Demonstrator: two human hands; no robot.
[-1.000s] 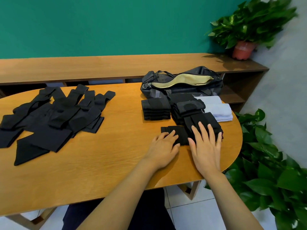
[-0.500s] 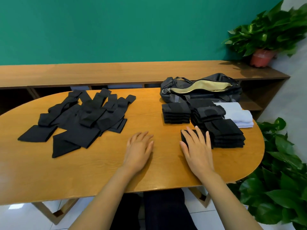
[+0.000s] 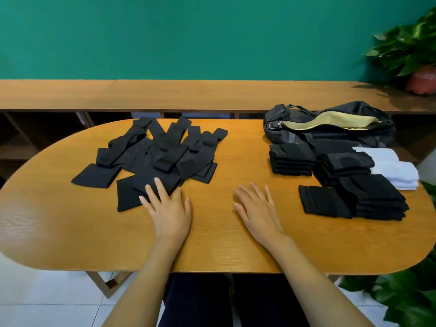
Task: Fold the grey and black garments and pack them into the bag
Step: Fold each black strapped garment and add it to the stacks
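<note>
1. Garments [image 3: 162,156], black and unfolded, lie in a loose overlapping heap on the left half of the oval wooden worktop [image 3: 212,244], the biggest thing in front of me.
2. The bag [image 3: 295,135] sits at the far right of the worktop. It is dark, its top is unzipped, and a pale yellow lining shows inside.
3. Three folded stacks of black cloth stand just in front of the bag: one to the left [image 3: 291,159], one in the middle [image 3: 344,166], and one nearest me [image 3: 375,197]. None of them is inside the bag.
4. Some folded white cloths [image 3: 394,171] rest at the right edge, touching the middle stack.
5. One flat folded piece [image 3: 323,200] lies against the left side of the nearest stack.
6. My left grip [image 3: 169,208] is released, with the fingers straight and spread. The fingertips rest on the near edge of the heap's front piece, and the palm is on the wood.
7. My right grip [image 3: 257,208] is also released and lies flat on bare wood between the heap and the stacks. It holds nothing and is well apart from both.
</note>
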